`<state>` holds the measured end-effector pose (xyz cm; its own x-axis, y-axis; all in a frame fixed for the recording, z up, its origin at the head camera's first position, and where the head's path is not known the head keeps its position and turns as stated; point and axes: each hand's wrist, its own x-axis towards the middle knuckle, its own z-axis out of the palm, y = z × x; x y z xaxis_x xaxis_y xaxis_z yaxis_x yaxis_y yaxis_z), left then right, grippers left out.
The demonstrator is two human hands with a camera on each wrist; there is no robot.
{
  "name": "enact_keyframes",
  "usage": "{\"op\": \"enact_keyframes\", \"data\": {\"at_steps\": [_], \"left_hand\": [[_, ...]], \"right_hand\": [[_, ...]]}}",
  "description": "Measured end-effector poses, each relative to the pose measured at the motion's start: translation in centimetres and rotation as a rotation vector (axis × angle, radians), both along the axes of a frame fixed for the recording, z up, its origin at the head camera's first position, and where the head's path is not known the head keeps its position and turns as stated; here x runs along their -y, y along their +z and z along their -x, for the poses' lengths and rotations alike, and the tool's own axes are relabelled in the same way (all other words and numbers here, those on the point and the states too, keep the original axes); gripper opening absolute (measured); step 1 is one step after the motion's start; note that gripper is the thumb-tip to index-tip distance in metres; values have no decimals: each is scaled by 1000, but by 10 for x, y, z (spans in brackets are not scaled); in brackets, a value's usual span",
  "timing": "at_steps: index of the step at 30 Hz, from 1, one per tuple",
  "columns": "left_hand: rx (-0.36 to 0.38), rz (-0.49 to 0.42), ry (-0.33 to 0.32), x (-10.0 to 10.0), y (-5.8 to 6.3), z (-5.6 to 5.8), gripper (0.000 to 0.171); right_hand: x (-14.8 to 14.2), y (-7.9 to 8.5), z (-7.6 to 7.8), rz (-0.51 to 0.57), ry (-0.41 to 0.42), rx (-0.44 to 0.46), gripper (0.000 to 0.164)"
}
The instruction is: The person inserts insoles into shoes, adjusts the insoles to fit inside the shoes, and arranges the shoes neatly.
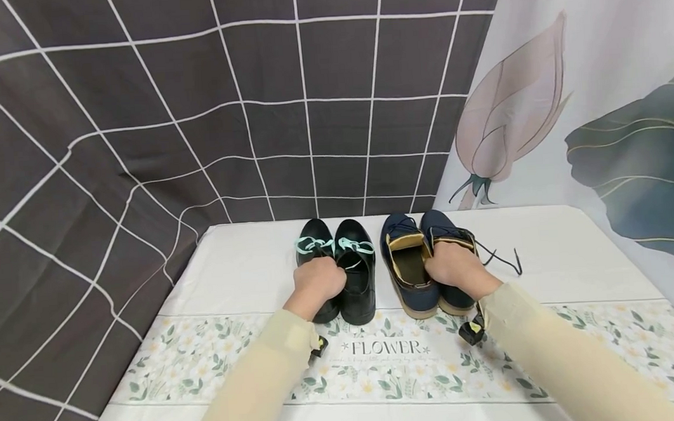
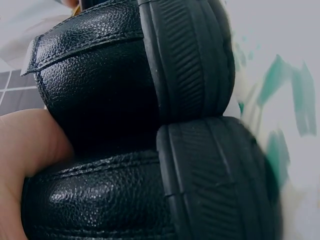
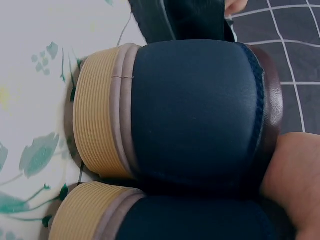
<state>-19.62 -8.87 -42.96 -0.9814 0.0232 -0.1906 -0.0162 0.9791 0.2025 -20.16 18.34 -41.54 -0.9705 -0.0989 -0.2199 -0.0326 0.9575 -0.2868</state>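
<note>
A pair of black lace-up shoes with mint-green laces stands side by side, toes away from me. My left hand (image 1: 319, 278) grips the left black shoe (image 1: 314, 234) at its opening, its edge reaching the right black shoe (image 1: 357, 301). In the left wrist view, it bends over the lower black heel (image 2: 100, 200). Beside them stands a navy pair with tan soles. My right hand (image 1: 454, 268) holds the right navy shoe (image 1: 437, 221) at its opening, close to the left navy shoe (image 1: 418, 295). Fingertips of both hands are hidden.
The shoes stand on a white table cover (image 1: 248, 266) with a floral band reading FLOWER (image 1: 385, 348). A loose dark lace (image 1: 505, 262) trails right from the navy pair. Behind hangs a dark grid-patterned cloth (image 1: 338, 128); a flower-printed white curtain (image 1: 533, 28) hangs at the right.
</note>
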Motion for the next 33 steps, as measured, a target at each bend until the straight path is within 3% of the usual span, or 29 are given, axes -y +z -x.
{"op": "enact_keyframes", "data": {"at_steps": [10,20,28,33], "left_hand": [[12,-6,10,-5,-6,-3,35],[-8,11,40,0,-7,-4,46],[-115,-35,37,0,-14,-12,49],[-177,-172,-8,10,-13,-15,50]], "right_hand": [[13,-4,-2,-2,3,-8,41],[19,-11,1,-36,10,-43,43],[15,-14,-2,-36,-12,-28,44],[11,-12,-11,0,7,-63,55]]}}
